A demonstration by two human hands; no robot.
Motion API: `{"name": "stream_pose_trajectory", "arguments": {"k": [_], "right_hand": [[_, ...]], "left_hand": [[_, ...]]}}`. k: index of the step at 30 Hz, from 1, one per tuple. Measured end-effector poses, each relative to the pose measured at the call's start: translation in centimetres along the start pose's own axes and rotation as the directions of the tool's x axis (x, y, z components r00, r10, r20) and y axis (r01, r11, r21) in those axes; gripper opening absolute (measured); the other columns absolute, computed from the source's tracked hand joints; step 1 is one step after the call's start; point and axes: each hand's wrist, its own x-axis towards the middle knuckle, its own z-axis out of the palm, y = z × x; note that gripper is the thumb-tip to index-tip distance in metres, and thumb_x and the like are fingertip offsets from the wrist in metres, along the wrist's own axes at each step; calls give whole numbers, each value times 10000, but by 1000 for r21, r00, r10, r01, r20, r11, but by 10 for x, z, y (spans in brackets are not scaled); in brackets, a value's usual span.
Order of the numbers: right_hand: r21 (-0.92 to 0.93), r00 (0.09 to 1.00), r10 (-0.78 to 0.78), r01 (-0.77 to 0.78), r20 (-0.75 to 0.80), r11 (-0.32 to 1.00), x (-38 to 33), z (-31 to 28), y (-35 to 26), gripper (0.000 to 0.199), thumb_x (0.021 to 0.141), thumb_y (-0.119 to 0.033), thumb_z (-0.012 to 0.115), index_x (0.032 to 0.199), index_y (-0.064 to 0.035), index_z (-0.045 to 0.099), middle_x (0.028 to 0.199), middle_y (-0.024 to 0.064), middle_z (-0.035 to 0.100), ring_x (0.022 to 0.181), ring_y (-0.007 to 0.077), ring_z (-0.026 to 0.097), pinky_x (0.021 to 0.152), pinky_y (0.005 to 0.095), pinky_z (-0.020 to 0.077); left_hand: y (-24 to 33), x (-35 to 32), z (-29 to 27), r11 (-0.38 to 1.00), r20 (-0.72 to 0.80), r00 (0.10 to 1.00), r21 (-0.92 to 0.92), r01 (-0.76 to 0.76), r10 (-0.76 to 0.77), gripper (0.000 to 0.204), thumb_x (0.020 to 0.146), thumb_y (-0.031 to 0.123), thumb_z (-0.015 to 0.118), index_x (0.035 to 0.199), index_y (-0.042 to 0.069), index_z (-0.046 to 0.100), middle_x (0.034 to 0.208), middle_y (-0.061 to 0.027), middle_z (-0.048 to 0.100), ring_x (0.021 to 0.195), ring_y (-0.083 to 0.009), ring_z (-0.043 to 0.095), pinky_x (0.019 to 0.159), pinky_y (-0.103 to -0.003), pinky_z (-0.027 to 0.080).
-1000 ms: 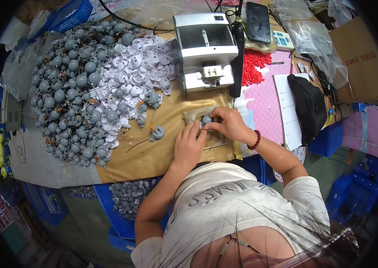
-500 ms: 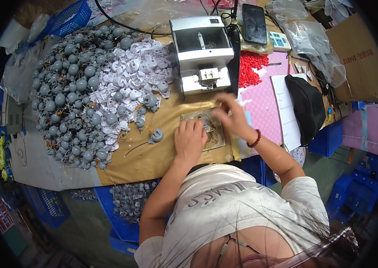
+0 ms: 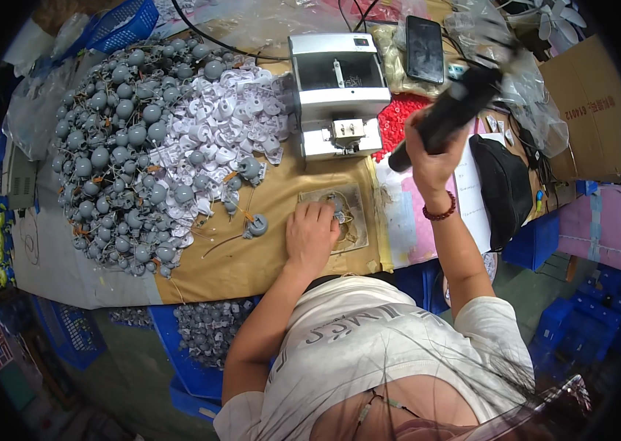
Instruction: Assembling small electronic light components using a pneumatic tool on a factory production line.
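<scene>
A small grey part [image 3: 337, 212] lies on a worn square pad [image 3: 353, 197] near the front edge of the bench [image 3: 251, 261], just in front of a white feeder machine [image 3: 337, 95]. The left hand [image 3: 312, 237] rests flat over the pad's left side, its fingers pressing the part down rather than wrapping round it. The right hand [image 3: 429, 156] is raised well above the bench, fingers closed round a black electric screwdriver [image 3: 446, 117], whose tip points down and left, still clear of the part.

To the left spreads a big heap of grey round parts [image 3: 116, 154] with a drift of white plastic pieces [image 3: 226, 125] beside it; one grey part with a wire [image 3: 256, 225] lies alone near the left hand. Red bits [image 3: 397, 121] sit right of the machine, and a phone [image 3: 425, 48] lies behind it.

The likely trouble: the driver coming down off-centre, slipping off the part and hitting the holding fingers, since they sit so close to it.

Half a second ago the right hand was low over the pad beside the left one; now it has lifted away with the driver, while the left hand stays put.
</scene>
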Motion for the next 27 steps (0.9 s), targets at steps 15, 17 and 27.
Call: {"name": "stream_pose_trajectory", "arguments": {"k": [15, 17, 27], "right_hand": [[38, 931, 212, -233, 298, 972, 36, 71, 0, 424, 815, 14, 752, 1179, -14, 535, 856, 22, 650, 734, 108, 624, 671, 280, 521], [-61, 908, 207, -198, 364, 978, 34, 68, 4, 562, 852, 74, 683, 1364, 23, 459, 834, 60, 655, 703, 141, 650, 656, 298, 537], [6, 788, 222, -276, 575, 961, -46, 35, -30, 710, 829, 122, 642, 1450, -39, 338, 851, 89, 639, 724, 164, 646, 669, 302, 531]], "left_hand": [[-2, -1, 1, 1000, 29, 999, -4, 17, -17, 341, 769, 156, 735, 1095, 86, 660, 1006, -86, 644, 951, -306, 590, 799, -423, 489], [-3, 0, 1, 1000, 19, 1000, -7, 16, -16, 343, 768, 152, 737, 1094, 82, 659, 998, -91, 642, 939, -309, 591, 794, -429, 493], [-8, -2, 6, 1000, 15, 1000, -6, -8, 8, 340, 769, 155, 719, 1094, 90, 641, 983, -74, 626, 944, -292, 589, 770, -431, 497]]}}
